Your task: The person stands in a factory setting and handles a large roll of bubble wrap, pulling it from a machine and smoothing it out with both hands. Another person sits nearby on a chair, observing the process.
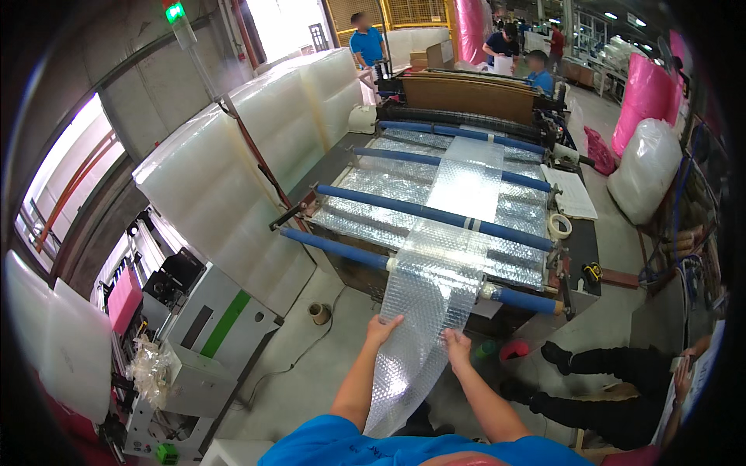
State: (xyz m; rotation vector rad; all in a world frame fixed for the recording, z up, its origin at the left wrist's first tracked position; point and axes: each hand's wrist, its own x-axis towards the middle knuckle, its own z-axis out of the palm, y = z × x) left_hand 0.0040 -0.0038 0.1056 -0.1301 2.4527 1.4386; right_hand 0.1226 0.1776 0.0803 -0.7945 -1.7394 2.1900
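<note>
A long strip of clear bubble wrap (437, 268) runs from the machine over its front roller (334, 248) and hangs down toward my body. My left hand (381, 330) pinches the strip's left edge between thumb and fingers. On the opposite edge, my right hand (458, 346) grips the film a little lower. Between the hands the sheet is spread wide, and its lower end drops in front of my blue shirt. Behind it, several blue rollers (373, 200) cross the machine above a silvery bubble-textured sheet (350, 220).
Left of the machine stand tall white wrapped stacks (256, 124). A tape roll (559, 226), paper sheets (569, 193) and a tape measure (592, 272) lie along its right side. At the lower right a person in dark trousers (598, 373) is close by. A small brown cup-like container (318, 313) and cable are on the floor.
</note>
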